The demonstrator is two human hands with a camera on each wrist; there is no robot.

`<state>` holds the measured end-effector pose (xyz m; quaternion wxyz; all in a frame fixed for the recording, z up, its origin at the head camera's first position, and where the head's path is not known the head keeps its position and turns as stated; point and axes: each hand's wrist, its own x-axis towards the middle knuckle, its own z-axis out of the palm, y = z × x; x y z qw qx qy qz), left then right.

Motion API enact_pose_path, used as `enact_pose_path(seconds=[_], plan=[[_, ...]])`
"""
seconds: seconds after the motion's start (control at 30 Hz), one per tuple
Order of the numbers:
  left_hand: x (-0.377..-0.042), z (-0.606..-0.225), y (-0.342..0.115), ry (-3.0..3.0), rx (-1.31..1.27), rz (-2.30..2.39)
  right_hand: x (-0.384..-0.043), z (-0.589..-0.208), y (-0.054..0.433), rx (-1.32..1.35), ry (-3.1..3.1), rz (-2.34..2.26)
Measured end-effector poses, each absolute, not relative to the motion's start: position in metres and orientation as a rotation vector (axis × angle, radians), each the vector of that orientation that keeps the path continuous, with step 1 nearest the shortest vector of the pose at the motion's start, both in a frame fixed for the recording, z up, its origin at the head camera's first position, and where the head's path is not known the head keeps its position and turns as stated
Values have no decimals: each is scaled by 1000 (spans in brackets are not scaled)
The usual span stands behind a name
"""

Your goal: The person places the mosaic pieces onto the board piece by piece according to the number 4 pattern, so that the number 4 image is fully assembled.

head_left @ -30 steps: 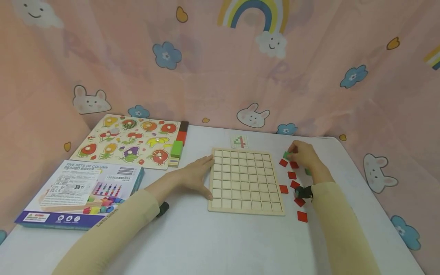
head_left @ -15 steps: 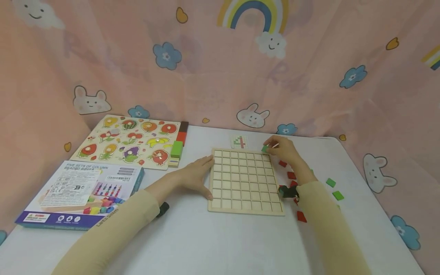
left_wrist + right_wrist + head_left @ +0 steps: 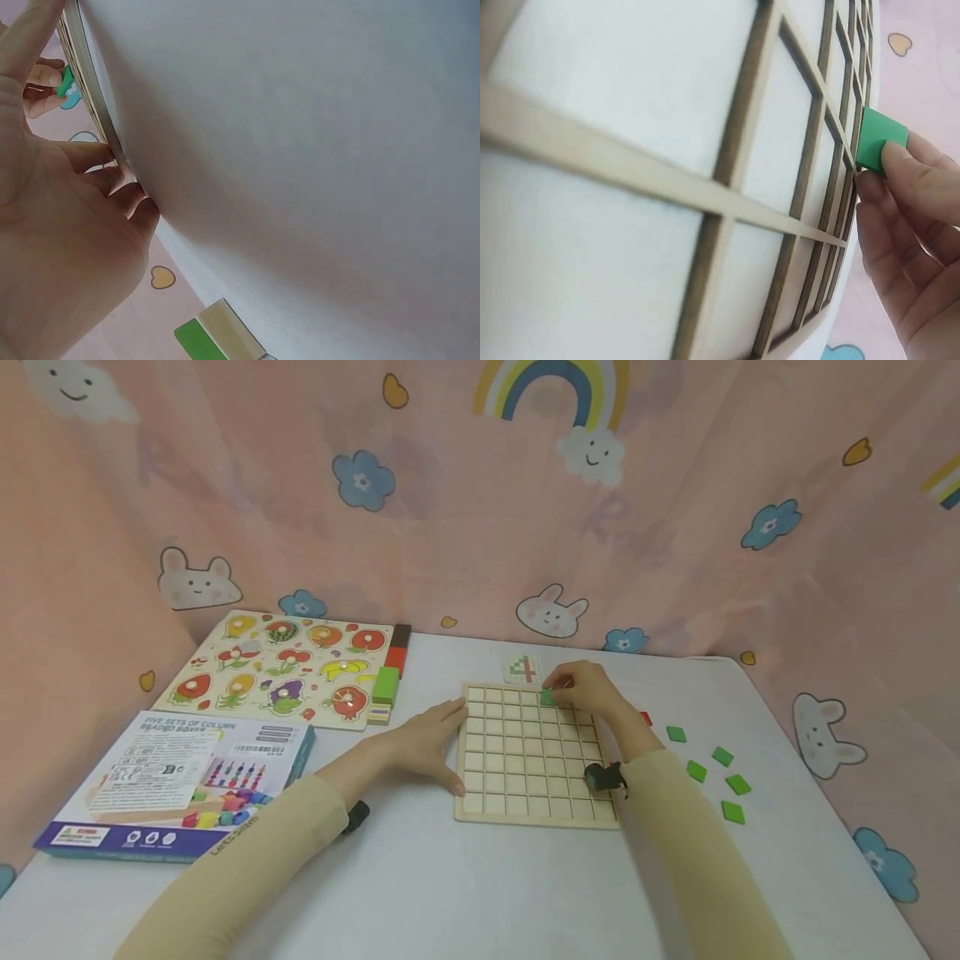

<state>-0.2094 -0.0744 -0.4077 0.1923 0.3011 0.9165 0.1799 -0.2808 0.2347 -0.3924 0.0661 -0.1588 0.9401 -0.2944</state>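
A wooden grid board [image 3: 517,762] with bare square cells lies flat on the white table. Along its left edge rests my left hand [image 3: 427,747], thumb near the front corner and the fingers spread toward the back; in the left wrist view, fingertips [image 3: 142,214] touch the board's side. My right hand [image 3: 592,689] pinches a green square tile [image 3: 881,140] between thumb and fingers, low over the top row of cells. Behind the board lies a small pattern card [image 3: 522,669] with green and red squares.
Several green tiles [image 3: 697,771] lie right of the board; a red tile [image 3: 646,718] peeks out behind my right wrist, which hides the others. At left are a fruit puzzle board [image 3: 258,670], a boxed bead set [image 3: 180,785] and coloured blocks [image 3: 386,686]. A patterned curtain [image 3: 450,527] closes off the back.
My right hand has carried the green tile leftward from the loose tiles to the board's top row. More green tiles show at right; most red ones are now covered. My left hand stays put.
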Motion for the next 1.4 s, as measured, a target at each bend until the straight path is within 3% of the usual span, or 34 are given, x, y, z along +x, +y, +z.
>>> enact_pose_path(seconds=[1.1, 1.4], plan=[[-208, -406, -75, 2570, 851, 514, -282, -393, 227, -412, 2850, -766], [-208, -405, -74, 2570, 832, 502, -278, -378, 268, -355, 2870, -751]])
